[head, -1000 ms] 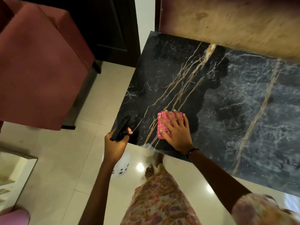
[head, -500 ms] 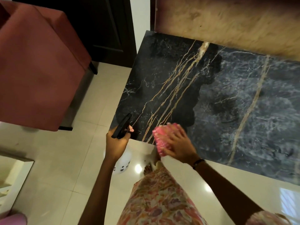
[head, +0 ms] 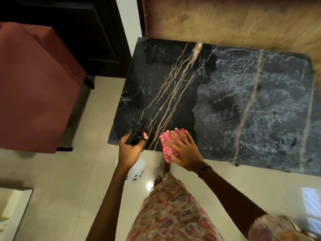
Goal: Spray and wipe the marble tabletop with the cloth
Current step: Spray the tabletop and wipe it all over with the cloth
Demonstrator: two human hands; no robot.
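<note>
two hands busy: left hand point(head: 129, 152) grips spray bottle point(head: 136, 168); right hand point(head: 185, 151) flat, pressing pink cloth point(head: 167, 150) at tabletop point(head: 243, 105) edge.

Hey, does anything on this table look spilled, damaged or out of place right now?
Nothing looks spilled or damaged. The marble tabletop is darker on the left than on the hazy grey right, which looks like wiped versus unwiped. The pink cloth overhangs the near edge under the right hand.

You get warm, dim indoor light. Bright glare spot on floor point(head: 149, 185) at lower centre; window reflection lower right. Surface point(head: 251, 105) right half hazy, left half darker. Motion blur upper right; wide-angle bending at edges.
</note>
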